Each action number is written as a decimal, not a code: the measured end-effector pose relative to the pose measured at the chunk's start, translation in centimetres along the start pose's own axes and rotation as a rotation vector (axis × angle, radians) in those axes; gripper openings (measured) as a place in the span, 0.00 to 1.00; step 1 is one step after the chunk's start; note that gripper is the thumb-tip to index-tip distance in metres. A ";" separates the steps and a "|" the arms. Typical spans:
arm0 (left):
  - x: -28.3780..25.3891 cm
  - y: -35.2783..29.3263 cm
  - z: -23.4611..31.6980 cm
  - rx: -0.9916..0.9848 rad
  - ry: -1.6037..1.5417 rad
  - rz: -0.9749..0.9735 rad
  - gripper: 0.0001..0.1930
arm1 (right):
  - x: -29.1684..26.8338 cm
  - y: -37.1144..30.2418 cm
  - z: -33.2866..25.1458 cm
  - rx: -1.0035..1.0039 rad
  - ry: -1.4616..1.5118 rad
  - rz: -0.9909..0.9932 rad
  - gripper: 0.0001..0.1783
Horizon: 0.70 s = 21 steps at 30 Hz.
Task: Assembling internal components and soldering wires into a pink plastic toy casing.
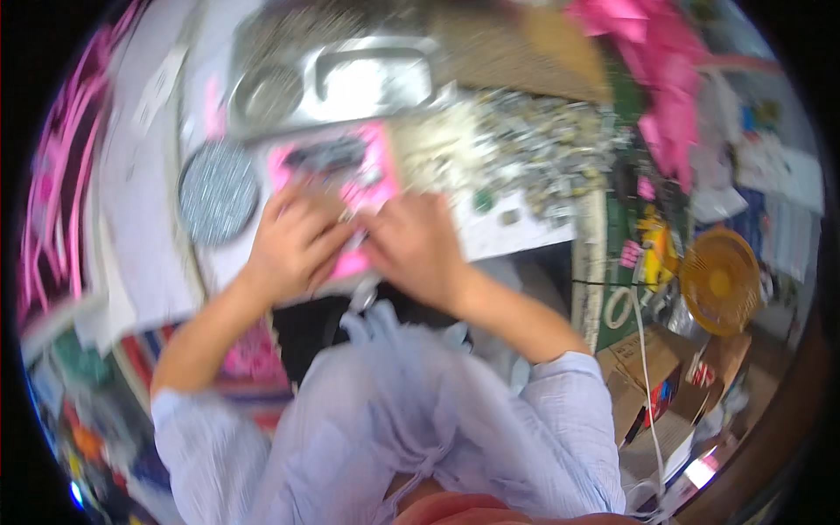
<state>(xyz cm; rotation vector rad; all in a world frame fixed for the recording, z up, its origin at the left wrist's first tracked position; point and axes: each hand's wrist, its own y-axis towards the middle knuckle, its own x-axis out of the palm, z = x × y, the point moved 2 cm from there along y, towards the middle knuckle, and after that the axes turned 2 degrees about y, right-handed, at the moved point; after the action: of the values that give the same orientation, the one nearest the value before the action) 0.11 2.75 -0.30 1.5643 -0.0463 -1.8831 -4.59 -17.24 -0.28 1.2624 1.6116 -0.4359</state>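
Observation:
My left hand (302, 234) and my right hand (415, 248) meet over a pink mat (380, 144) at the near edge of the work table. Their fingers are bent and drawn together fingertip to fingertip. Between them shows a small pale, shiny piece (350, 217), too blurred to name. Dark slender pieces (325, 156) lie on the mat just beyond my hands. Left of my left hand sits a round dish (219, 194) full of thin, silvery bits.
A shiny metal tray (324, 118) with recesses stands at the back. Many small metal parts (547, 153) are heaped at the right, beside a small green piece (483, 200). Beyond the table's right edge are an orange basket (719, 282), a white cord (646, 376) and cardboard boxes (643, 363).

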 end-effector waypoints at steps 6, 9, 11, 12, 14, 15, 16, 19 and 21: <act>0.4 0.3 0.3 0.021 -0.001 0.007 0.22 | 0.4 -0.6 0.2 -0.057 -0.036 0.118 0.07; 0.3 0.5 0.4 0.032 0.004 0.016 0.20 | 0.3 -0.8 0.3 -0.038 0.015 0.130 0.06; 0.2 0.8 0.6 0.030 -0.005 0.013 0.19 | -0.3 -0.9 0.6 -0.058 0.014 0.126 0.07; 0.0 0.9 0.7 0.034 -0.001 0.014 0.19 | -0.8 -0.5 0.8 -0.074 0.021 0.124 0.08; -0.3 1.2 0.8 0.034 0.011 0.017 0.19 | -3.9 1.3 3.4 -0.016 0.033 0.095 0.12; -0.5 0.9 0.6 0.031 0.028 0.019 0.19 | -5.9 2.7 5.7 -0.014 0.005 0.188 0.12; -0.5 0.7 0.6 0.020 0.030 0.012 0.19 | -8.5 4.2 8.8 -0.005 0.059 0.366 0.12; -0.4 0.6 0.4 -0.003 0.013 -0.004 0.19 | -16.6 9.8 21.3 0.197 -0.242 0.521 0.10; 0.0 1.1 0.4 0.016 -0.008 -0.007 0.19 | -19.5 10.9 30.6 0.439 -0.484 0.563 0.12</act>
<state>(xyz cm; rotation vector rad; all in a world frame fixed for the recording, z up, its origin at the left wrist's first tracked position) 0.26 1.75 0.25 1.5694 -0.0596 -1.8986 18.72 -46.36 6.21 1.7057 0.7273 -0.6908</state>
